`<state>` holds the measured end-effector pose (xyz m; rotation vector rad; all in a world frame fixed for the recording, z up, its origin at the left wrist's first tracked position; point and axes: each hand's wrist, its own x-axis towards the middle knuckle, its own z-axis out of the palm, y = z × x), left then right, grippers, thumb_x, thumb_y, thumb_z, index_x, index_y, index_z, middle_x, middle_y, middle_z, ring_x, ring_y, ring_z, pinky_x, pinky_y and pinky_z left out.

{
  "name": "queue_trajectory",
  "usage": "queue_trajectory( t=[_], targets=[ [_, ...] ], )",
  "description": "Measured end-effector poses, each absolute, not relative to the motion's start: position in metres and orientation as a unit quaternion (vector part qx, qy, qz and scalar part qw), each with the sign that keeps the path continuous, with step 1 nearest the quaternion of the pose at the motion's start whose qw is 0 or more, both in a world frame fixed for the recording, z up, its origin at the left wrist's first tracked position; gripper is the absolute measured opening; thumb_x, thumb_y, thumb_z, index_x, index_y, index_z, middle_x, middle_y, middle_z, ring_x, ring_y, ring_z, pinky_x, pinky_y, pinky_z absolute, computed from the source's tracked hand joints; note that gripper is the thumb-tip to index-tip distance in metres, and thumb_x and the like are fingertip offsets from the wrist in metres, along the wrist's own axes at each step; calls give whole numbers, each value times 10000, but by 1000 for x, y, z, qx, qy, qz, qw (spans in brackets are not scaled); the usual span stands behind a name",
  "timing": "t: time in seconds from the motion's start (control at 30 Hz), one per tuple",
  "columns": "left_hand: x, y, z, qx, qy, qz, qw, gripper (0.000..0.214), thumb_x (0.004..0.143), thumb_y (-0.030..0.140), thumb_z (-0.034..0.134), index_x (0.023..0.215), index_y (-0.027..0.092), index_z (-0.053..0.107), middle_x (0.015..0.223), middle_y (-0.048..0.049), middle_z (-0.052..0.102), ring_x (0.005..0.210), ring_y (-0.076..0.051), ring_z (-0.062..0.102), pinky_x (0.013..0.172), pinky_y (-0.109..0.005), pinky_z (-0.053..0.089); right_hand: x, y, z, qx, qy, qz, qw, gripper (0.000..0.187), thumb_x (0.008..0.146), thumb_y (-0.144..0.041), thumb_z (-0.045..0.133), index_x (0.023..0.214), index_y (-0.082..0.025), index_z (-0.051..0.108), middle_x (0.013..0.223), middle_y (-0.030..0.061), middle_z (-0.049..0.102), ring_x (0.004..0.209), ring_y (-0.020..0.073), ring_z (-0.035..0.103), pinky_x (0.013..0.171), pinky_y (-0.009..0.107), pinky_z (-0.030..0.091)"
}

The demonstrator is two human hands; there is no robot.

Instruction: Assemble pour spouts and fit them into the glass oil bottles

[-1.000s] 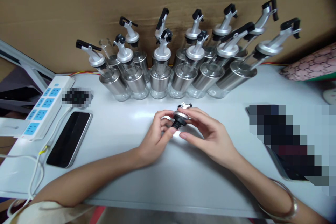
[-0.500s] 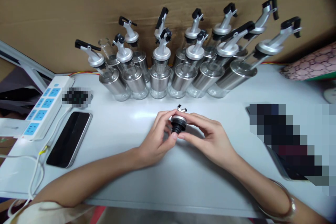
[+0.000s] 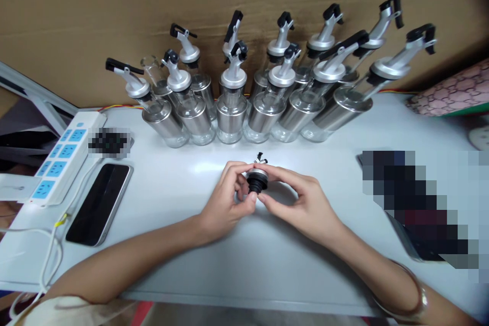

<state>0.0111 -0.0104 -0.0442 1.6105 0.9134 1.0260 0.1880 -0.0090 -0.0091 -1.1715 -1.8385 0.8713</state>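
Observation:
Between my fingertips is a bottle pourer stopper (image 3: pixel 257 180), with a ribbed black plug facing me and a silver collar and spout pointing away. My left hand (image 3: pixel 231 194) pinches it from the left, thumb at the plug's narrow end. From the right, my right hand (image 3: pixel 301 198) grips it with forefinger on the collar and thumb near the plug's tip. Behind my hands stand rows of glass bottles with steel sleeves (image 3: pixel 231 117), nearly all topped by similar silver pourers with black levers. One bottle (image 3: pixel 151 69) at the back left has an uncovered glass neck.
A power strip (image 3: pixel 63 158) and a phone (image 3: pixel 100 204) lie on the left, with a white cable running beside them. At the right is a partly blurred dark device (image 3: pixel 412 244). A pink patterned roll (image 3: pixel 451 89) sits at the far right, and cardboard (image 3: pixel 114 5) rises behind the bottles.
Both hands still hold the pourer stopper in nearly the same place. It has turned slightly in my fingers, and the whole view has shifted a little.

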Motion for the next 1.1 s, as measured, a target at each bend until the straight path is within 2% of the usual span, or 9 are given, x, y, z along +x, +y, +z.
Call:
queue_trajectory(
  t=[0.17,0.37,0.63,1.1],
  targets=[
    [13,-9,-43,663,372,417,498,373,839,189,548,1177,257,405,1062,-31,418,778,-115,482,658,-243,443,185,-9,-9,-474,-729,314,381,383,725,-154,611,1099,-108,678,945,86,764,777,164,710,750,260,581],
    [13,-10,-39,664,381,394,509,370,819,205,550,1155,240,398,1058,-36,434,767,-114,482,661,-251,438,184,-11,-7,-478,-734,302,377,367,690,-142,589,1050,-134,661,896,66,761,736,157,708,704,248,582],
    [14,-10,-38,654,370,396,528,346,816,220,559,1120,238,396,1048,-38,435,753,-114,491,650,-250,442,186,-12,-2,-484,-733,312,361,319,693,-149,572,1000,-203,645,845,29,756,706,169,712,676,271,580],
    [13,-10,-41,680,348,408,501,266,847,223,549,1069,233,402,997,-27,433,747,-118,475,660,-255,441,186,-13,1,-479,-735,321,356,262,693,-148,584,938,-192,665,801,27,748,694,169,705,660,271,573]
  ],
)
